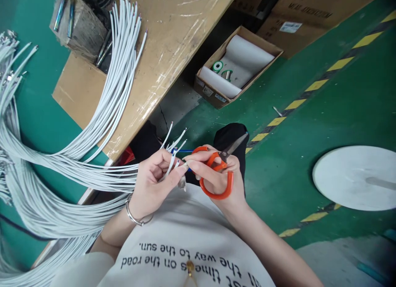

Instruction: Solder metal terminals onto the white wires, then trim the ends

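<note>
My left hand point(153, 183) is closed round the ends of several white cables point(93, 175), which fan out past its fingers toward the scissors. My right hand point(218, 175) grips orange-handled scissors point(221, 165), blades pointing up and right, while its fingertips also pinch one thin white wire end beside my left fingers. A silver bangle circles my left wrist. The cables run left in a thick bundle point(37, 196) across the bench.
A wooden bench top point(173, 35) holds another sheaf of white cables point(119, 68) and a block with tools point(78, 24). An open cardboard box point(236, 66) with white sheets sits on the green floor. A white disc point(355, 177) lies at right.
</note>
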The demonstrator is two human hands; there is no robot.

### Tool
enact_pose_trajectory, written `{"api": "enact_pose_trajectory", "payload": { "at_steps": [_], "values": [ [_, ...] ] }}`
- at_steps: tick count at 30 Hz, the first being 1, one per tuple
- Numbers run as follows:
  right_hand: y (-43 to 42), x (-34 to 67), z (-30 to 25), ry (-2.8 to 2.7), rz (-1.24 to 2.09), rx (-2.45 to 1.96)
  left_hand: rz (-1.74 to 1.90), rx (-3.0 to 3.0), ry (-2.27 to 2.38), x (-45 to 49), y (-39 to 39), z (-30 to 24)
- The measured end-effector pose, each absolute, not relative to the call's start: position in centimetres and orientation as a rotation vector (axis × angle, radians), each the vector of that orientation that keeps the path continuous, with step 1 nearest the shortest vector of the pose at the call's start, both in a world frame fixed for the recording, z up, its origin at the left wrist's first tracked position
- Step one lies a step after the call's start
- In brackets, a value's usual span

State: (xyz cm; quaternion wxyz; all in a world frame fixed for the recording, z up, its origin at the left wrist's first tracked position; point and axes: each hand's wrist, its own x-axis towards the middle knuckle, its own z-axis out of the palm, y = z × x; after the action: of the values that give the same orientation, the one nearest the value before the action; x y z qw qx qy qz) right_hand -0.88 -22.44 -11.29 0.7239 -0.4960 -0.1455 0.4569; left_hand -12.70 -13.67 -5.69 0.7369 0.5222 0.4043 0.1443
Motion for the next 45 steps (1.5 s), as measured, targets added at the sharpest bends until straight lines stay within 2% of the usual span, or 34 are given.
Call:
{"api": "enact_pose_trajectory", "payload": {
  "at_steps": [11,19,28,36,45],
  "values": [
    [-22.0,2.7,-10.3,-0.059,0.822,-1.058,0.292,1.227,0.96,-12.4,-13.6,-5.5],
    [-23.1,0.7,-11.2,-0.339,0.957,-1.259,0.38,1.473,1.009,-12.2,-14.1,-5.6],
    [-22.6,1.2,-10.4,-0.529,0.817,-1.255,0.349,1.727,0.922,-12.6,-14.1,-5.9],
    [-22.3,3.2,-10.8,-0.228,0.654,-1.291,0.221,1.265,0.974,-12.8,-13.5,-5.4],
    [-24.0,2.0,-10.9,-0.799,0.778,-1.47,0.195,1.02,0.974,-12.9,-12.8,-4.9]
  ]
}}
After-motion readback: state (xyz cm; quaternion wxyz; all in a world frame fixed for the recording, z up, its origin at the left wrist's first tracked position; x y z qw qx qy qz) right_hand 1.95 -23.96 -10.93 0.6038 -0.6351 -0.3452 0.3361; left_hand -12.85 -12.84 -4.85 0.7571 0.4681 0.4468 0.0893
